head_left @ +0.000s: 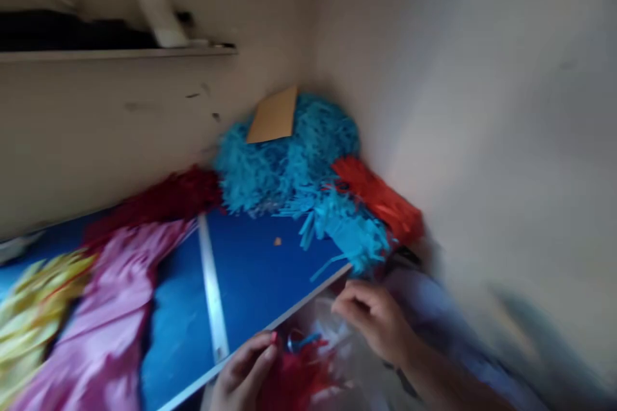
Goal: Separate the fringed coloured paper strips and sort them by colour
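I seem to be in a craft workroom: blue strips (260,170) heap at the counter's (263,282) far corner, pink strips (113,295) and yellow strips (33,318) lie farther left, red strips (301,372) sit beyond its near edge.

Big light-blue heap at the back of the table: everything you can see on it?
The light-blue heap is a loose, shaggy mass of narrow strips, looking like cut paper or thin film. It sits on the blue table in the corner. A brown sheet lies tilted on top; a dark red pile meets its left side, an orange-red bundle its right front. Blur hides finer detail.
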Demonstrator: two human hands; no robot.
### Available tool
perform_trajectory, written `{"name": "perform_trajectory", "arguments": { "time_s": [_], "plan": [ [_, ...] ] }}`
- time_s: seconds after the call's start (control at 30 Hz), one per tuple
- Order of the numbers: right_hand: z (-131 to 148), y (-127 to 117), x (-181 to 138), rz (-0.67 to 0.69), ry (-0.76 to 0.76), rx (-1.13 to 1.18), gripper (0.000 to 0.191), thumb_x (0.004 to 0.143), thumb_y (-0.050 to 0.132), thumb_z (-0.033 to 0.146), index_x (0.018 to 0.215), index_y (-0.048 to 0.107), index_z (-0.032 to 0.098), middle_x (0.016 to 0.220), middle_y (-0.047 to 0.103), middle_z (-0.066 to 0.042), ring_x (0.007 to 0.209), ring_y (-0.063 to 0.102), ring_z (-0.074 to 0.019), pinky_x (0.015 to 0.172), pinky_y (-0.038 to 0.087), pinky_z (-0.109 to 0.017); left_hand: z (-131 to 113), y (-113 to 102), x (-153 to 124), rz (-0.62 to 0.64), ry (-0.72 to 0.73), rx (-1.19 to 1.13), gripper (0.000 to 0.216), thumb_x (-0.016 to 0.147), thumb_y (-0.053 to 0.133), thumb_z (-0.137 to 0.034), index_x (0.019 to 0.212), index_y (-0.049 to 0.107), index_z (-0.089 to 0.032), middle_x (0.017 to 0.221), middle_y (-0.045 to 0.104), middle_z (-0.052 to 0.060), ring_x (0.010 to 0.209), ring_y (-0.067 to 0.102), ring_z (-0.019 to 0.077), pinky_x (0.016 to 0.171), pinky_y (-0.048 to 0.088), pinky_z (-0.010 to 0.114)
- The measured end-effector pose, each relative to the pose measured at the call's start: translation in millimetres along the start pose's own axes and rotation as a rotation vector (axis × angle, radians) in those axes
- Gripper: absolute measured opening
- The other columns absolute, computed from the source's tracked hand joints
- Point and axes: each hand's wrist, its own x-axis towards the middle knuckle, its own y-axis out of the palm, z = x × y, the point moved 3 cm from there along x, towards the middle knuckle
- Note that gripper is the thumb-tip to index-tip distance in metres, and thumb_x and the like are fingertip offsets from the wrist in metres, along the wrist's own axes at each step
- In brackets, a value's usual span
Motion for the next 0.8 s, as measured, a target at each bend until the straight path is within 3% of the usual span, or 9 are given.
{"name": "perform_trajectory", "arguments": {
  "time_s": [0.1,0.2,0.5,0.8],
  "plan": [
    [-6,68,-4,0.100,-0.067,-0.075,0.031,0.094,0.056,0.030,0.065,0.062,0.019,0.062,0.059,0.001,0.060,0.055,-0.0122,0.059,0.041,-0.022,-6,4,-9,0.027,-0.140,-0.347,0.039,0.049,0.094,-0.033,0.078,0.073,-0.017,0.066,0.071,0.000,0.057,0.065,0.0120,0.055,0.051,0.019],
    [-1,96,-3,0.100,-0.178,-0.149,0.027,0.095,0.053,0.027,0.070,0.063,0.020,0.065,0.062,0.000,0.062,0.058,-0.0133,0.061,0.043,-0.022,-10,6,-9,0.011,-0.114,-0.486,0.037,0.049,0.095,-0.029,0.072,0.070,-0.017,0.063,0.069,-0.002,0.054,0.062,0.0083,0.054,0.049,0.015],
    [5,120,1,0.085,-0.310,-0.318,0.029,0.094,0.054,0.023,0.066,0.060,0.021,0.061,0.061,0.001,0.057,0.058,-0.0128,0.058,0.043,-0.023,-2,-17,-6,-0.013,-0.124,-0.551,0.038,0.052,0.094,-0.028,0.075,0.067,-0.016,0.069,0.071,-0.001,0.056,0.064,0.0104,0.054,0.051,0.018],
    [8,123,-2,0.186,-0.304,-0.363,0.033,0.097,0.051,0.025,0.066,0.062,0.021,0.060,0.058,-0.001,0.055,0.055,-0.0132,0.054,0.039,-0.025,1,-15,-4,0.003,-0.124,-0.516,0.037,0.054,0.093,-0.031,0.077,0.066,-0.018,0.069,0.070,-0.002,0.058,0.062,0.0100,0.056,0.050,0.019]
  ]
}}
